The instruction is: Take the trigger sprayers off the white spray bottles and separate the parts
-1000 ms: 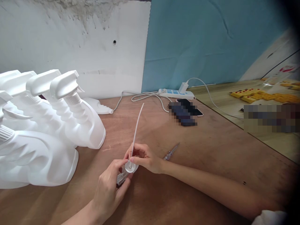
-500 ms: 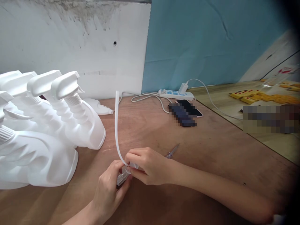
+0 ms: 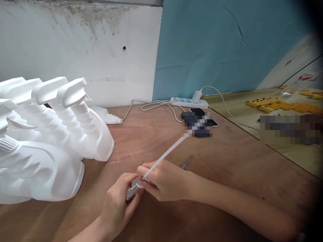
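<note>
My left hand is closed around a small translucent plastic part with a round rim, mostly covered by fingers. My right hand pinches the lower end of a thin white plastic tube right at that part. Slanting up to the right, the tube passes in front of the phones. Whether its end sits inside the part is hidden by my fingertips. Just beyond my right wrist lies a small screwdriver with a clear handle.
Several white spray bottles with trigger heads crowd the left side. Behind them another white bottle lies on its side. Two phones, a power strip and cables are at the back. Yellow pieces lie on the right-hand surface.
The tube has swung from nearly upright to a slant toward the right. My right hand has shifted slightly right and turned a little; my left hand has barely moved.
</note>
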Motion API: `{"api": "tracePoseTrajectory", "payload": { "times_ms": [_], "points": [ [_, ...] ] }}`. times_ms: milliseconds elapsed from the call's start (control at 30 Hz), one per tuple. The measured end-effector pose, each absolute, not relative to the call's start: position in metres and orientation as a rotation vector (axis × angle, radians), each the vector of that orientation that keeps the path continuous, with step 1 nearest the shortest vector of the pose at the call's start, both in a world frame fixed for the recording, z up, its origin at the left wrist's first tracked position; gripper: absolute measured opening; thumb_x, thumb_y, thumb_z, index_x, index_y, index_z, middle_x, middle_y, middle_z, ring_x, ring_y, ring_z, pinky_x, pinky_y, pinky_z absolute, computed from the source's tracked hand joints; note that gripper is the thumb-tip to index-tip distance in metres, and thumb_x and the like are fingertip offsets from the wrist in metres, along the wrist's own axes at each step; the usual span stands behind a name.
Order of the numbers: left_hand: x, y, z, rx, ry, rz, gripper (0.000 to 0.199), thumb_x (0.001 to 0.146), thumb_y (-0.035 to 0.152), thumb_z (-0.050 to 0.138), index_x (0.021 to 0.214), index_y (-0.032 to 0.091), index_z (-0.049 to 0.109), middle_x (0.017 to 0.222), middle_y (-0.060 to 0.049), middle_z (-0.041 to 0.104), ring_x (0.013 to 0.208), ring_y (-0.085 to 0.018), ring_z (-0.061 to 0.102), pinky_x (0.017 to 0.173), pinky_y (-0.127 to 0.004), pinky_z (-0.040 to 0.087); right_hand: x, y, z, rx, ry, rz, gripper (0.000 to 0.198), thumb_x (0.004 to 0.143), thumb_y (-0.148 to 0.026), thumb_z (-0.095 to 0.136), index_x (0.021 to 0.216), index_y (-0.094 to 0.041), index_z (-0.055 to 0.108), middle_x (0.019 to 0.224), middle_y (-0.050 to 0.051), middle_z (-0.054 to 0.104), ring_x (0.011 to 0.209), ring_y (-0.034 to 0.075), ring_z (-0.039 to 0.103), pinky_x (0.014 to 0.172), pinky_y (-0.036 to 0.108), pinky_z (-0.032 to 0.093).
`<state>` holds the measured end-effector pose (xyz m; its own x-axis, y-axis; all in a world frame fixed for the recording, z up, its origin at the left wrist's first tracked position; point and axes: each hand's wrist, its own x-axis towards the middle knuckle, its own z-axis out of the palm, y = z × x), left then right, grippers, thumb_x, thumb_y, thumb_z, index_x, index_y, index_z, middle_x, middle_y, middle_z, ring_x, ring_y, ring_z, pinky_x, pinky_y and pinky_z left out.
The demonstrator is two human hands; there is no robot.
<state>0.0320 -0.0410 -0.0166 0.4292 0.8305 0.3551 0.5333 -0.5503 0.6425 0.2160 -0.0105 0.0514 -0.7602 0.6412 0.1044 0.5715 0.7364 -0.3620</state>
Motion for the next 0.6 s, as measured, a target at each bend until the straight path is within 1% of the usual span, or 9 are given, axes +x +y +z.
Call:
{"api": "tracePoseTrajectory", "payload": {
  "times_ms": [67,133,233,333,500,600],
  "points": [
    [0.0321,-0.0407,-0.0171,2.257,1.158,0.917,0.024,0.084,0.018,0.049,0.106,0.021,0.043,0.088,-0.004,0.058,0.072,-0.015,0.059,0.053,-0.021,0.046,0.2158,-0.0111,0.0529,-0.978,-2.745,0.462,0.011,0.083,-0.013,0.041,0.074,-0.015,0.047,0.071,0.003,0.058,0.059,0.011,0.05,0.053,0.021,0.032],
    [0.0325,-0.0404,-0.0173,2.267,1.155,0.923,0.025,0.084,0.018,0.049,0.107,0.021,0.042,0.089,-0.005,0.058,0.072,-0.015,0.06,0.052,-0.021,0.046,0.215,-0.0113,0.0546,-1.001,-2.785,0.452,0.008,0.078,-0.009,0.044,0.075,-0.014,0.049,0.073,0.003,0.06,0.062,0.012,0.052,0.055,0.022,0.033],
    [0.0328,-0.0402,-0.0173,2.268,1.148,0.917,0.024,0.084,0.019,0.048,0.107,0.021,0.042,0.089,-0.005,0.058,0.072,-0.015,0.06,0.051,-0.021,0.046,0.2129,-0.0112,0.0561,-1.031,-2.825,0.428,0.011,0.071,-0.004,0.046,0.075,-0.013,0.051,0.071,0.003,0.06,0.06,0.012,0.052,0.053,0.022,0.032],
    [0.0327,-0.0405,-0.0175,2.266,1.148,0.909,0.023,0.084,0.018,0.048,0.106,0.02,0.042,0.088,-0.005,0.058,0.071,-0.014,0.06,0.051,-0.021,0.045,0.2118,-0.0118,0.0548,-1.04,-2.827,0.387,0.013,0.07,-0.002,0.045,0.073,-0.013,0.051,0.069,0.003,0.059,0.057,0.011,0.05,0.05,0.022,0.03],
    [0.0326,-0.0409,-0.017,2.279,1.154,0.914,0.022,0.084,0.019,0.049,0.105,0.02,0.043,0.088,-0.005,0.059,0.069,-0.014,0.06,0.049,-0.02,0.044,0.2136,-0.0141,0.0517,-0.979,-2.827,0.288,0.021,0.067,0.002,0.041,0.076,-0.013,0.053,0.072,0.003,0.061,0.058,0.012,0.052,0.049,0.023,0.027],
    [0.0332,-0.0406,-0.0164,2.265,1.181,0.907,0.021,0.083,0.02,0.05,0.104,0.02,0.043,0.087,-0.005,0.06,0.066,-0.014,0.06,0.047,-0.019,0.043,0.2133,-0.0145,0.0495,-0.962,-2.835,0.29,0.02,0.067,0.001,0.042,0.076,-0.013,0.053,0.072,0.002,0.061,0.058,0.011,0.051,0.047,0.023,0.025]
  ]
}}
